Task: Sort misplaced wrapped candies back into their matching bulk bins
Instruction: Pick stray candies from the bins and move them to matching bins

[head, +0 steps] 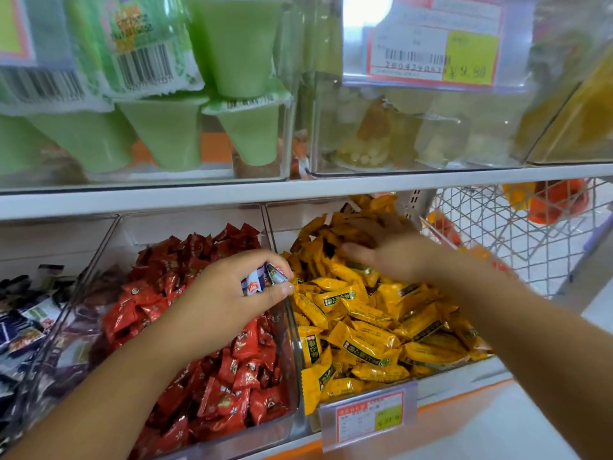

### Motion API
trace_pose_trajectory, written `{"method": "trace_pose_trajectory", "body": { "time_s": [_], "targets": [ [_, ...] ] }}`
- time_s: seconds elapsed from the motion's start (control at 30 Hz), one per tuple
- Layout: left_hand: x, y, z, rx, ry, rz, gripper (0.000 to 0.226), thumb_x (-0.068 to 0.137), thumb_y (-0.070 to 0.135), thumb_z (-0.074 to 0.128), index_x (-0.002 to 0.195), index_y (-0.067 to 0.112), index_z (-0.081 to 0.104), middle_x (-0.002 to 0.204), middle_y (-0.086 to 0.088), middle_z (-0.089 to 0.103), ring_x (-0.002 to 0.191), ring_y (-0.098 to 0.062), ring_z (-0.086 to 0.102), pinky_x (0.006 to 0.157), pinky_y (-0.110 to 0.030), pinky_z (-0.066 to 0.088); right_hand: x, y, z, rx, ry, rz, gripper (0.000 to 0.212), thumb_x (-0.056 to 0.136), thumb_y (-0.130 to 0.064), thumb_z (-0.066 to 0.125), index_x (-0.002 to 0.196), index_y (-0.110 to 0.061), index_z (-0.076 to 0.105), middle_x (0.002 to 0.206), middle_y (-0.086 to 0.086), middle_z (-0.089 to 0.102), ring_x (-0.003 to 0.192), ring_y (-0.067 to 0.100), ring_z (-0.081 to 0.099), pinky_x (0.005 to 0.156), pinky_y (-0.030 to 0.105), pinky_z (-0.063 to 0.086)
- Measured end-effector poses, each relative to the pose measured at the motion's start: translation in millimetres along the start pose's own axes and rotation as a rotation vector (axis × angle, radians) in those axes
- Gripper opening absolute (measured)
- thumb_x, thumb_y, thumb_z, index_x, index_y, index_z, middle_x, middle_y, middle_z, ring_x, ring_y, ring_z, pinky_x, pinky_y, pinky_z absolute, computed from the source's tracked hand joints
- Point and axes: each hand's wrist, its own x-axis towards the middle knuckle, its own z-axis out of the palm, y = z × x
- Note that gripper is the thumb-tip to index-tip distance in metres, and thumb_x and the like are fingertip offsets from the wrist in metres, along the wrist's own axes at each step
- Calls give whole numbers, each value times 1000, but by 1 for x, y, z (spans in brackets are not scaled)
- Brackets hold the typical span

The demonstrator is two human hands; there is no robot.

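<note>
My left hand (232, 293) hangs over the wall between the red bin (182, 224) and the yellow bin (292, 220). It clutches a small bunch of purple-and-white candies (262, 281) between thumb and curled fingers. These sit just above the near-left edge of the yellow candies (365, 330), with the red candies (232, 376) below my wrist.

My right hand (381, 250) is in the yellow bin, on the far part of the pile. It is blurred, so I cannot tell whether it grips a sweet or lies loose.

Left of the red bin, a third bin (49, 237) holds dark blue and purple candies (23, 327). A price tag (368, 416) hangs on the yellow bin's near face. Green cups (166, 134) stand on the shelf above, and a wire cart (514, 227) is at far right.
</note>
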Motion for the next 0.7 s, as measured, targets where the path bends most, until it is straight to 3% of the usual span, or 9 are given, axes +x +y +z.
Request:
{"method": "trace_pose_trajectory", "body": {
  "time_s": [0.13, 0.3, 0.4, 0.5, 0.57, 0.63, 0.7],
  "targets": [
    [0, 0, 1, 8, 5, -19, 12, 82, 43, 64, 93, 39, 65, 100, 20, 66, 88, -6, 63, 77, -21, 47, 16, -35, 28, 25, 45, -2, 65, 91, -65, 26, 149, -36, 19, 158, 4, 10, 143, 40, 9, 112, 60, 18],
    [-2, 2, -1, 22, 19, -24, 9, 83, 36, 67, 91, 41, 65, 101, 22, 66, 89, -2, 62, 76, -14, 45, 10, -78, 21, 48, 57, -247, 43, 102, -41, 28, 146, -38, 33, 159, 8, 15, 147, 28, 6, 117, 52, 9],
    [-4, 3, -1, 20, 4, -17, 8, 83, 34, 68, 89, 38, 66, 105, 26, 65, 93, 3, 61, 72, -5, 42, 5, -66, -2, 182, 92, -288, 41, 102, -40, 32, 142, -38, 41, 152, 2, 34, 139, 22, 31, 112, 38, 27],
    [-5, 4, 0, 15, 4, -19, 9, 81, 37, 66, 90, 37, 66, 107, 29, 63, 97, 8, 59, 72, 1, 38, 3, -30, -28, 195, 133, -180, 38, 104, -34, 31, 140, -38, 44, 151, -2, 38, 124, 21, 49, 94, 28, 40],
    [-5, 5, 0, 14, 2, -14, 12, 80, 40, 64, 90, 37, 66, 108, 29, 63, 98, 10, 58, 73, 0, 38, 5, -3, -36, 168, 128, -40, 40, 104, -22, 33, 139, -34, 46, 148, 2, 41, 106, 20, 54, 79, 26, 40],
    [-5, 6, 0, 15, 2, -20, 11, 80, 40, 64, 90, 38, 65, 108, 29, 63, 98, 9, 58, 76, -7, 40, 10, 12, -37, 203, 187, 35, 36, 102, -18, 36, 131, -29, 55, 142, 3, 47, 110, 20, 53, 82, 25, 40],
    [-4, 6, 0, 19, 6, -29, 11, 80, 42, 63, 90, 39, 65, 108, 28, 63, 96, 6, 60, 78, -14, 43, 18, 9, -34, 191, 225, 14, 32, 102, -20, 39, 126, -24, 59, 140, 3, 50, 123, 23, 48, 97, 28, 37]
  ]
}}
